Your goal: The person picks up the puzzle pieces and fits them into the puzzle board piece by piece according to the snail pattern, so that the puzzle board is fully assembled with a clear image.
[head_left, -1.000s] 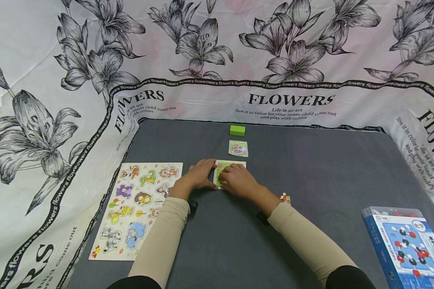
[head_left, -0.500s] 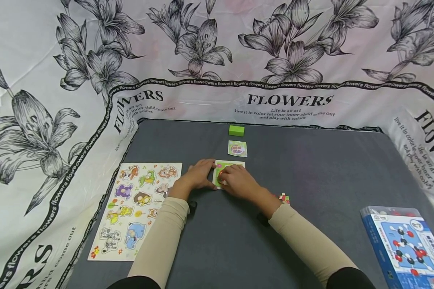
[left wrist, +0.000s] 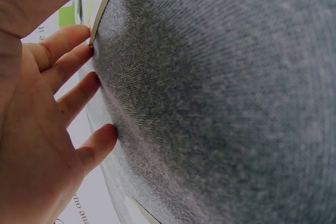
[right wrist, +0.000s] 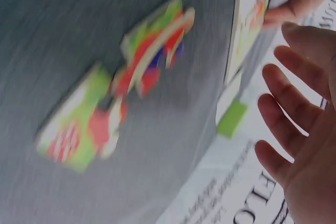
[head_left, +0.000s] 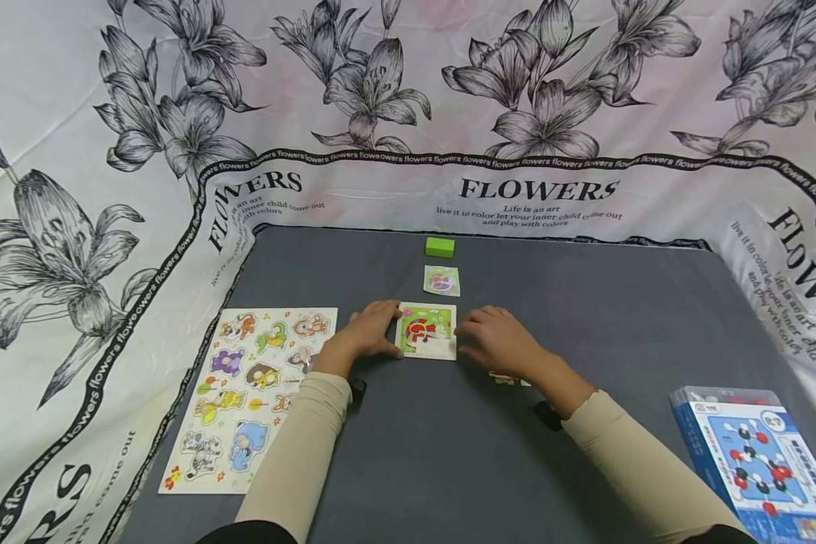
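A small square jigsaw board with a cream frame lies at the middle of the table, showing a red and green picture with a pale bare patch at its lower right. My left hand touches the board's left edge, thumb at the near corner and fingers at the far one. Just right of the board hovers my right hand, fingers loosely bent, holding nothing. Loose jigsaw pieces lie beneath it on the grey cloth, mostly hidden by the hand in the head view and blurred in the right wrist view.
Beyond the board lie a small picture card and a green block. An animal picture board is at the left, partly under the left forearm. A blue box with molecule pictures stands at the right.
My right hand has lifted off the jigsaw board and moved right, over the loose pieces, uncovering the picture. The left hand stays at the board's edge. The head view has shifted slightly.
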`<control>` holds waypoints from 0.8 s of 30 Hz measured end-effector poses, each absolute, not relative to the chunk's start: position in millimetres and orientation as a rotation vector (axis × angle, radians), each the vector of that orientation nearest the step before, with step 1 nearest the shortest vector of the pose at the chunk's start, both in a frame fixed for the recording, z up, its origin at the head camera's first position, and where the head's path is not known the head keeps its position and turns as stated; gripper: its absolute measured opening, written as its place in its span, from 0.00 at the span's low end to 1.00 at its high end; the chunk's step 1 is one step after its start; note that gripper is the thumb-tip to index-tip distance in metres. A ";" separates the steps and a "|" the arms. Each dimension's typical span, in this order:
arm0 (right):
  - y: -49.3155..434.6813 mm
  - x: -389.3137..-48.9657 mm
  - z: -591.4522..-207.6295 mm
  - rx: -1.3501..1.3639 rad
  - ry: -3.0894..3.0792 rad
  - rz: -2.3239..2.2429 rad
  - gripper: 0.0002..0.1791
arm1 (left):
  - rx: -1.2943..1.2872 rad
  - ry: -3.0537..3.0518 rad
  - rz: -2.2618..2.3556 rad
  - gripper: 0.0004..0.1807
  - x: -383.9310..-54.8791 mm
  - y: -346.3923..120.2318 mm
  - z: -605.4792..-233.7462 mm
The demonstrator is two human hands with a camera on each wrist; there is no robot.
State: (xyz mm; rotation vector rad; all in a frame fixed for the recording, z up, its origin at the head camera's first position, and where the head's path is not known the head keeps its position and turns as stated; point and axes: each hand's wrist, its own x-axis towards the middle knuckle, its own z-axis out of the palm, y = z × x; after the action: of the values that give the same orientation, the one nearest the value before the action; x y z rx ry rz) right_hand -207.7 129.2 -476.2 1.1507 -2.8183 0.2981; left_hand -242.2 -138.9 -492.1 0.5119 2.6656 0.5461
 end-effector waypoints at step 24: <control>185.7 -191.4 -486.9 1.281 -2.972 0.320 0.15 | 0.500 2.646 0.566 0.41 -241.5 -137.6 -489.4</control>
State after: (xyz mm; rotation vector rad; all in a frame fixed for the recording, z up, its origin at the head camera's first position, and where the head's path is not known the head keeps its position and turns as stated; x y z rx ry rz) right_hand -191.4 185.7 -486.9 1.2813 -2.9721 0.3195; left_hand -241.5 -137.6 -489.4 0.5002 2.6455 0.5656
